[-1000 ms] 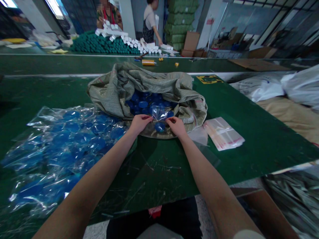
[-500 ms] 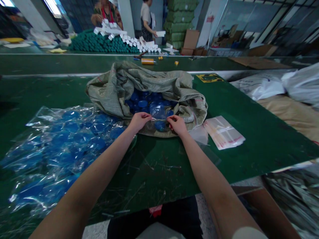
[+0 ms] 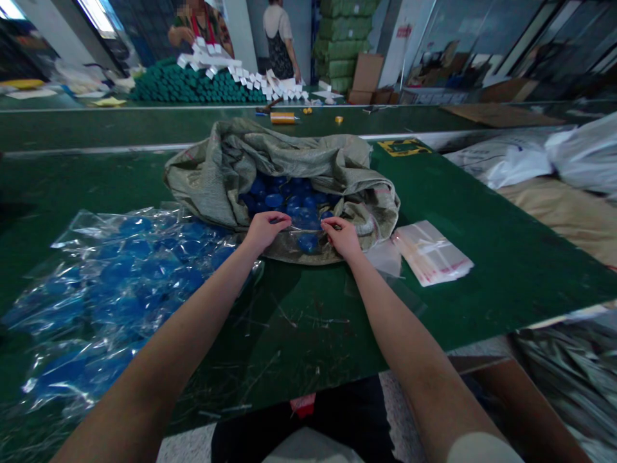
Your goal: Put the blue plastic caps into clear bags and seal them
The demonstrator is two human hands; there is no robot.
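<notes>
My left hand (image 3: 265, 231) and my right hand (image 3: 341, 236) pinch the edges of a small transparent plastic bag (image 3: 308, 222) and hold it stretched between them. The bag lies over the front of the mouth of a grey-green woven sack (image 3: 270, 154). The sack is full of round blue plastic pieces (image 3: 274, 200). One blue piece (image 3: 307, 243) sits low between my hands, behind the plastic. To the left, a large transparent bag of blue pieces (image 3: 139, 276) lies near my left forearm.
A stack of transparent bags with red strips (image 3: 431, 254) lies right of the sack on the green workbench (image 3: 463, 193). White sacks (image 3: 540, 157) sit beyond its right edge. Two people work at the far bench behind a pile of green rolls (image 3: 193, 83).
The transparent bag has dropped lower and now lies flatter across the sack's rim. My hands have drawn slightly apart, stretching it. The whole view has shifted slightly upward.
</notes>
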